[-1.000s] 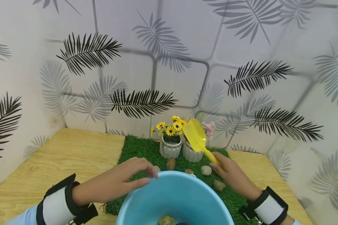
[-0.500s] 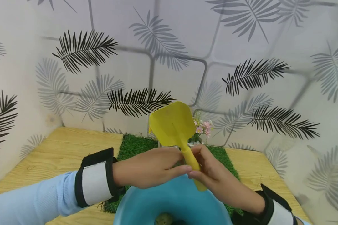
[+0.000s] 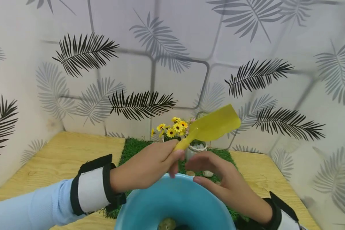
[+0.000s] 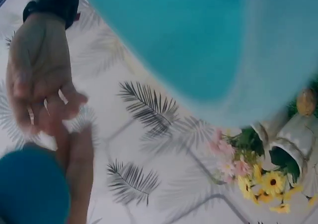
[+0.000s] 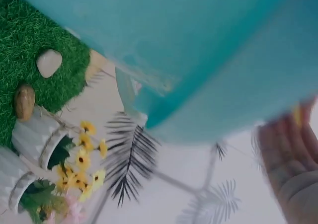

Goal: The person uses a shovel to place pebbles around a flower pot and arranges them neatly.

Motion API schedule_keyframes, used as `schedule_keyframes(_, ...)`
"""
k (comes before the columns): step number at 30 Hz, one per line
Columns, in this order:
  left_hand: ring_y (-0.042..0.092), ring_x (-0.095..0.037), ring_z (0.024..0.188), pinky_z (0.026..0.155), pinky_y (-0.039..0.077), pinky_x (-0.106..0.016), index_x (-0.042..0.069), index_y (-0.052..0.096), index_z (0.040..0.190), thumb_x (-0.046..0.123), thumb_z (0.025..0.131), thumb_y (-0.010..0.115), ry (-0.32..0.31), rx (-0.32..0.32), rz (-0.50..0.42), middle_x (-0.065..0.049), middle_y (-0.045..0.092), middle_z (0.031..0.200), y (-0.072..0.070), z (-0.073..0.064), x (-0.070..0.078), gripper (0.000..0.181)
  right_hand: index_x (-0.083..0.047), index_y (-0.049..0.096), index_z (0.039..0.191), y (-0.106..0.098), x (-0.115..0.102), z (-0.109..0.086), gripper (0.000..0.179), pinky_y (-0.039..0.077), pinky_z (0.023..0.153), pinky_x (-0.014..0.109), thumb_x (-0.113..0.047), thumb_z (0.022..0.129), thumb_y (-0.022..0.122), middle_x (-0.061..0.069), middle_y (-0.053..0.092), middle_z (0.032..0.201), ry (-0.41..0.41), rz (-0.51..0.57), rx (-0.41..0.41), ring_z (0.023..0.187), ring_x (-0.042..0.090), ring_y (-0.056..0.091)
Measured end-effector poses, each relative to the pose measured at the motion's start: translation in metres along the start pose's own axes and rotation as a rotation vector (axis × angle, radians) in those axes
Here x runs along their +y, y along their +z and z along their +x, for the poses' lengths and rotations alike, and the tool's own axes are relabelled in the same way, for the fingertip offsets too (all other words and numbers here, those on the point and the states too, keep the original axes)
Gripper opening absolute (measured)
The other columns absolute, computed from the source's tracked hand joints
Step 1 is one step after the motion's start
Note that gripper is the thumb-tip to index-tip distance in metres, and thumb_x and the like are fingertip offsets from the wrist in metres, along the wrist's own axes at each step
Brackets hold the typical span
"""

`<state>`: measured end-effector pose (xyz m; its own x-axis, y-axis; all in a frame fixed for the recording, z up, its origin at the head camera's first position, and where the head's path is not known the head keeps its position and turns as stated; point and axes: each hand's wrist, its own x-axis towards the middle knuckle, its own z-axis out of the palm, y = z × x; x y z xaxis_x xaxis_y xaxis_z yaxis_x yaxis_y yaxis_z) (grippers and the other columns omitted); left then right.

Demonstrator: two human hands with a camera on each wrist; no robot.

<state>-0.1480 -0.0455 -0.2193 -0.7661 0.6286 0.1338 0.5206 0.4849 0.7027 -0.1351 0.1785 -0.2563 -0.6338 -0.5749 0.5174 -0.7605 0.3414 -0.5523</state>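
A person's left hand (image 3: 145,167) is gripping the handle of a yellow shovel (image 3: 215,124), its thumb lying along the near side and its fingers wrapping round behind. The shovel is tilting up toward the right, its broad blade rising in front of the patterned wall (image 3: 103,19). The right hand (image 3: 230,185) is hovering just beside and below the blade, its fingers gently bent and its thumb standing apart from them. Both hands are appearing above the far rim of a round blue bucket (image 3: 187,195), inside which a mottled stone (image 3: 166,224) and a dark, partly hidden thing are lying. Beyond the bucket, a green turf mat (image 3: 135,148) is covering part of a wooden table (image 3: 89,147). Yellow flowers (image 3: 176,127) are standing at its back, beside a white pot (image 3: 195,148) that the blade is partly covering. A pale stone (image 3: 208,173) is resting on the turf. The person is wearing a light blue sleeve (image 3: 31,204) and a black-and-white band on each wrist.
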Motion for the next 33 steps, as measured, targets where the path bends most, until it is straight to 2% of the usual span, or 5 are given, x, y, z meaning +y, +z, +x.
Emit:
schedule_keyframes(9, 0.043, -0.012, 0.056, 0.053, 0.037, -0.026, 0.018, 0.04, 0.103, 0.033, 0.09, 0.062, -0.138, -0.089, 0.225, -0.001, 0.045, 0.07, -0.018, -0.036, -0.011, 0.03, -0.03, 0.047, 0.131, -0.006, 0.021, -0.029, 0.04, 0.045, 0.098, 0.037, -0.025, 0.093, 0.059, -0.006, 0.051, 0.133, 0.246, -0.262, -0.119, 0.125, 0.017, 0.049)
schedule_keyframes(16, 0.04, -0.004, 0.056, 0.05, 0.035, -0.021, 0.021, 0.061, 0.085, 0.042, 0.084, 0.067, 0.035, -0.055, 0.748, 0.012, 0.046, 0.068, 0.003, -0.048, -0.024, 0.022, -0.029, 0.04, 0.135, -0.001, 0.031, -0.029, 0.043, 0.045, 0.099, 0.037, -0.044, 0.095, 0.049, -0.003, 0.048, 0.135, 0.375, -0.165, -0.286, 0.125, 0.021, 0.05)
schedule_keyframes(21, 0.014, -0.006, 0.044, 0.041, 0.017, -0.022, 0.024, 0.036, 0.05, 0.041, 0.091, 0.059, 0.163, -0.227, 0.712, 0.011, 0.018, 0.049, 0.022, -0.05, -0.033, 0.05, -0.023, 0.044, 0.13, -0.001, 0.031, -0.023, 0.036, 0.048, 0.09, 0.031, -0.04, 0.098, 0.047, -0.003, 0.055, 0.126, 0.421, -0.24, -0.344, 0.111, 0.016, 0.058)
schedule_keyframes(27, -0.002, -0.006, 0.048, 0.044, 0.004, -0.022, 0.022, 0.018, 0.05, 0.042, 0.093, 0.051, 0.461, -0.216, 0.779, 0.009, 0.005, 0.052, 0.036, -0.048, -0.048, 0.058, -0.024, 0.042, 0.132, 0.002, 0.025, -0.02, 0.037, 0.047, 0.091, 0.033, -0.03, 0.097, 0.052, -0.002, 0.055, 0.128, 0.454, -0.283, -0.359, 0.113, 0.018, 0.058)
schedule_keyframes(33, 0.007, -0.006, 0.044, 0.044, 0.01, -0.019, 0.022, 0.028, 0.049, 0.029, 0.087, 0.064, 0.47, -0.322, 1.021, 0.009, 0.01, 0.048, 0.05, -0.036, -0.045, 0.053, -0.023, 0.038, 0.134, 0.002, 0.023, -0.021, 0.042, 0.049, 0.084, 0.029, -0.031, 0.096, 0.054, 0.002, 0.059, 0.122, 0.44, -0.344, -0.369, 0.105, 0.019, 0.062)
